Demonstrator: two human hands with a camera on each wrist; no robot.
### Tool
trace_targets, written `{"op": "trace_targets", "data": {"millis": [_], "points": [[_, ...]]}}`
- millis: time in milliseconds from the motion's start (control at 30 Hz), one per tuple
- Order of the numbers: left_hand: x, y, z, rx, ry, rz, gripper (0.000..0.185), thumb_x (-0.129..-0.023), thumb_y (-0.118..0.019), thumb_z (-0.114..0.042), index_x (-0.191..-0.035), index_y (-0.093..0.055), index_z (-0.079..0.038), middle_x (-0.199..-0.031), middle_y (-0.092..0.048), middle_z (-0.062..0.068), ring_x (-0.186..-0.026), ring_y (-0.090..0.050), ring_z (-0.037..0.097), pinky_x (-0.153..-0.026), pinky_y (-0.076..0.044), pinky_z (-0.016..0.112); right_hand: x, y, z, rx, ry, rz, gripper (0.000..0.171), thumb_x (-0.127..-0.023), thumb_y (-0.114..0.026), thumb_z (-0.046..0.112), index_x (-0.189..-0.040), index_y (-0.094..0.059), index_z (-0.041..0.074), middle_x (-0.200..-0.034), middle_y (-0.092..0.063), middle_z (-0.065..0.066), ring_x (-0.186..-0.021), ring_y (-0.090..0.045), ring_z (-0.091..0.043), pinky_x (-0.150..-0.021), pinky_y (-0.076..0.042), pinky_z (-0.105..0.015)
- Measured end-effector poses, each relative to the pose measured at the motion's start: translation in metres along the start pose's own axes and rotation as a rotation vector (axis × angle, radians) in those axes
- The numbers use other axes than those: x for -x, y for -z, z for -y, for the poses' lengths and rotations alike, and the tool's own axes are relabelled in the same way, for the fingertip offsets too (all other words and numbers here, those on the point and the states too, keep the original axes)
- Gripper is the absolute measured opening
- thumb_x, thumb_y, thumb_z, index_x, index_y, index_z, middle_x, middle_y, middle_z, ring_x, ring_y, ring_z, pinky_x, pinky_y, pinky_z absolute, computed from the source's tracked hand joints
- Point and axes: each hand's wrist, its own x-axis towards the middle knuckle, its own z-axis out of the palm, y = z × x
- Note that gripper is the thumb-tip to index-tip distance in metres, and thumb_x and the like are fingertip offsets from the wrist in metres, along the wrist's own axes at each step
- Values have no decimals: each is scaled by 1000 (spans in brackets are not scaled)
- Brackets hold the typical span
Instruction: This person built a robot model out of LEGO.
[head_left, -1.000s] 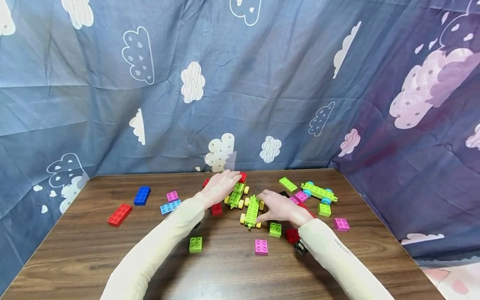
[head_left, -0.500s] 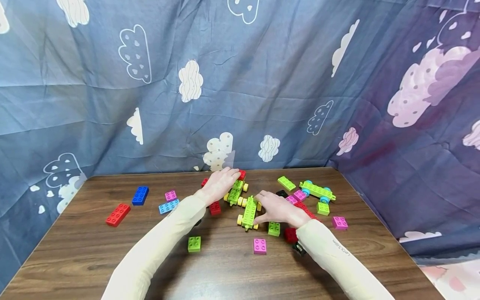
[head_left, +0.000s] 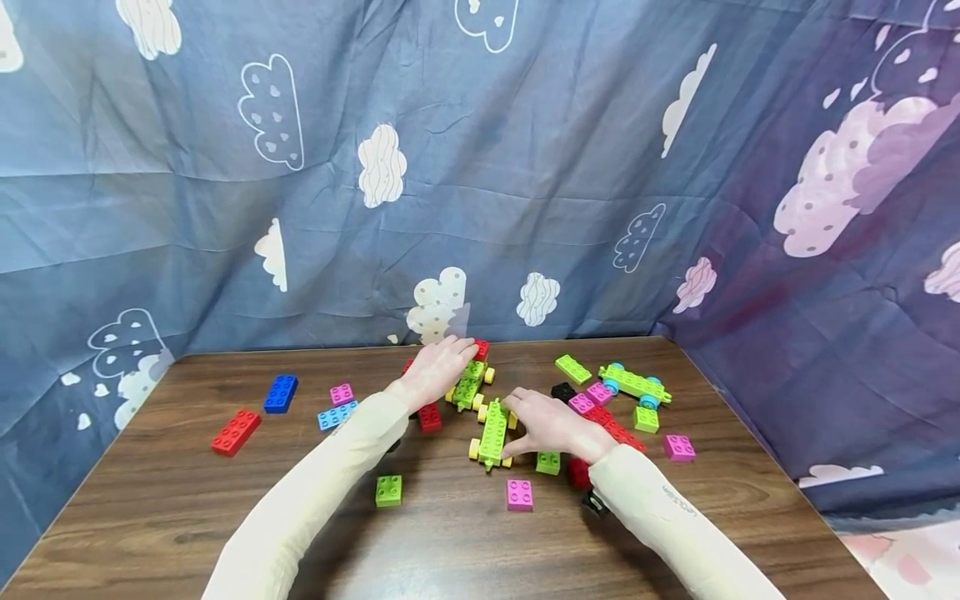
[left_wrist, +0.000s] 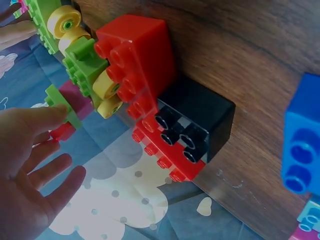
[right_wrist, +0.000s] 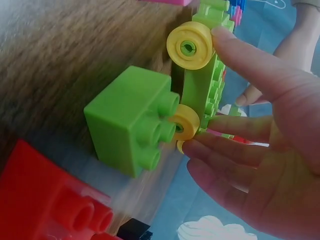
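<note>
My left hand (head_left: pixel 437 373) reaches the far green toy car base (head_left: pixel 469 383), which has yellow wheels. In the left wrist view, its thumb lies against a green brick (left_wrist: pixel 74 119) stacked with a purple brick (left_wrist: pixel 75 97) and a red one; the index fingertip is partly hidden behind them. Closer to me, my right hand (head_left: pixel 551 422) holds a second green toy car base (head_left: pixel 492 433), also yellow-wheeled. The right thumb touches one yellow wheel (right_wrist: pixel 190 46), with the fingers near the other end. A green brick (right_wrist: pixel 130 120) stands beside this base.
Red bricks and a black brick (left_wrist: pixel 200 117) stand near my left hand. Left on the table are a red brick (head_left: pixel 236 432) and a blue brick (head_left: pixel 281 393). A blue-wheeled green base (head_left: pixel 635 383) stands right, near several loose bricks. A patterned curtain (head_left: pixel 480 208) hangs behind.
My right hand has moved slightly left and toward me with the near green toy car base, widening its gap from the far base. The left hand stays almost in place.
</note>
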Motion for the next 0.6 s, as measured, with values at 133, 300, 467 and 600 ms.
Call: {"op": "trace_targets", "data": {"millis": [133, 300, 467, 600], "points": [[6, 3, 2, 23, -7, 13, 42, -92, -70, -13, -132, -61, -8, -138, -61, 9, -121, -60, 25, -94, -55, 38, 0, -1, 3, 31, 24, -8, 72, -76, -82, 49, -124, -61, 1, -118, -62, -13, -102, -63, -25, -86, -56, -43], [15, 7, 4, 44, -36, -21, 39, -88, -74, -14, -126, -65, -8, -134, -63, 10, -119, -60, 25, -92, -56, 38, 1, 0, 8, 40, 39, -4, 72, -75, -83, 49, -123, -61, 0, -116, -62, -12, -102, -63, -24, -85, -56, -43], [24, 16, 2, 78, -60, -76, 32, -88, -73, -11, -118, -68, -7, -121, -69, 8, -111, -63, 23, -86, -58, 36, 0, -1, 13, 56, 62, -5, 71, -75, -83, 48, -122, -61, 1, -112, -62, -10, -97, -61, -22, -81, -56, -41], [32, 24, -3, 81, -66, -74, 25, -88, -74, -14, -112, -70, -8, -113, -71, 6, -105, -64, 21, -81, -58, 34, 0, -3, 16, 69, 89, -14, 70, -75, -83, 48, -121, -61, 1, -109, -62, -9, -94, -61, -21, -80, -56, -40]]}}
